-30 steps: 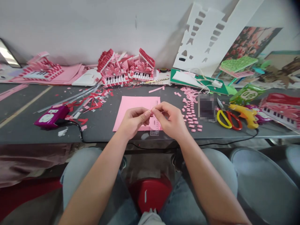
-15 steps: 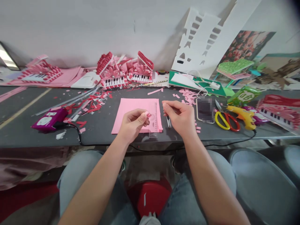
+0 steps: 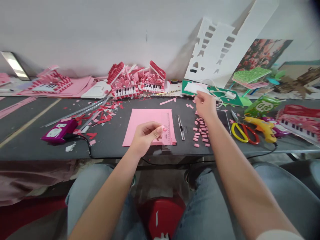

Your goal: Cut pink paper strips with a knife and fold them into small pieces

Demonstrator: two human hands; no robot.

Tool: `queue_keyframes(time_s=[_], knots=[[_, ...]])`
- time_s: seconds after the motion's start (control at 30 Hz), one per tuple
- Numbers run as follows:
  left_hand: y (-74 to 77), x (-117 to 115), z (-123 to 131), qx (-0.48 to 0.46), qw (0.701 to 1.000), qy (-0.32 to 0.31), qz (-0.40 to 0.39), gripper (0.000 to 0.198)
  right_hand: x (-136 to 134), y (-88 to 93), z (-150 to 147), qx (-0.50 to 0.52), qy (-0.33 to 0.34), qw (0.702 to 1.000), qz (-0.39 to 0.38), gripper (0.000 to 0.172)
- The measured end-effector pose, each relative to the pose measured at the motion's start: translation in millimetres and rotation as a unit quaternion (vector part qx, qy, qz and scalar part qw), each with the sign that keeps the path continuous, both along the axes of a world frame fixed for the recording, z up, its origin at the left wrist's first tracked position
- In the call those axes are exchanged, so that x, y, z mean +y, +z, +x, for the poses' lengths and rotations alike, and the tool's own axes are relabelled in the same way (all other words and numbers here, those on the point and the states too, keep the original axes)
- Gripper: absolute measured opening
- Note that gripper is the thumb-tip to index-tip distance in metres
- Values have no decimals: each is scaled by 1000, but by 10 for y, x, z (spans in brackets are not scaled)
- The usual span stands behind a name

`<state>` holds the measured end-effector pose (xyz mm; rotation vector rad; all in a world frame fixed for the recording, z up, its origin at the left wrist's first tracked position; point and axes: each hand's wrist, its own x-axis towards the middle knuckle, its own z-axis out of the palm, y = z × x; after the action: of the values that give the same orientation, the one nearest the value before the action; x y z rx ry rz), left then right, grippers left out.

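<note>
My left hand [image 3: 147, 137] is closed, pinching a small pink paper piece [image 3: 164, 128] between thumb and fingertips above the pink sheets [image 3: 147, 116]. Across those sheets' right side lies a clear ruler [image 3: 166, 133]. My right hand [image 3: 206, 104] reaches over the back right of the table, fingertips bent together near the loose pink paper strips [image 3: 189, 106] and the green board [image 3: 231, 100]. Whatever its fingers hold, if anything, I cannot make out. Below it, several small pink rolls [image 3: 197, 137] lie in rows, partly hidden by my forearm. A craft knife [image 3: 181, 128] rests between ruler and rolls.
Scissors [image 3: 245, 132] and a yellow glue gun [image 3: 262, 126] lie at the right. A phone [image 3: 228, 121] is mostly behind my forearm. Red and pink paper pianos [image 3: 125, 86] stand along the wall. At the left sit a purple box [image 3: 60, 130] with a cable and red scraps [image 3: 105, 116].
My right hand has moved away from my left, back and to the right, uncovering the craft knife and pink rolls. My left hand still pinches the pink piece. The view has shifted slightly.
</note>
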<state>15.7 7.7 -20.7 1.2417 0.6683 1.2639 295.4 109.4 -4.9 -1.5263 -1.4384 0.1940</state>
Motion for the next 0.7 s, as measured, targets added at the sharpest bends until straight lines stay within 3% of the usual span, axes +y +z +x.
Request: queue_keyframes(time_s=[0.07,0.1,0.17,0.23,0.33,0.43,0.7], knots=[[2,9,-14,16,1000,10,-4,37,42,-63,80,-26,-18,999,-33,36],[3,18,-22,22,1000,16,-6,38,-19,-76,59,-25,13,999,-22,37],[2,39,-42,30,999,25,-6,38,-263,-38,-88,-17,152,988,-15,30],[0,53,-66,37,999,25,-8,38,-572,81,-316,-22,318,947,-45,25],[11,45,-92,52,998,16,-25,36,-916,287,-628,-18,422,906,-7,18],[47,22,-89,55,998,10,-41,38,-1016,370,-764,-45,454,890,25,16],[83,14,-55,43,995,7,-90,41,-994,303,-793,-92,443,891,36,12]])
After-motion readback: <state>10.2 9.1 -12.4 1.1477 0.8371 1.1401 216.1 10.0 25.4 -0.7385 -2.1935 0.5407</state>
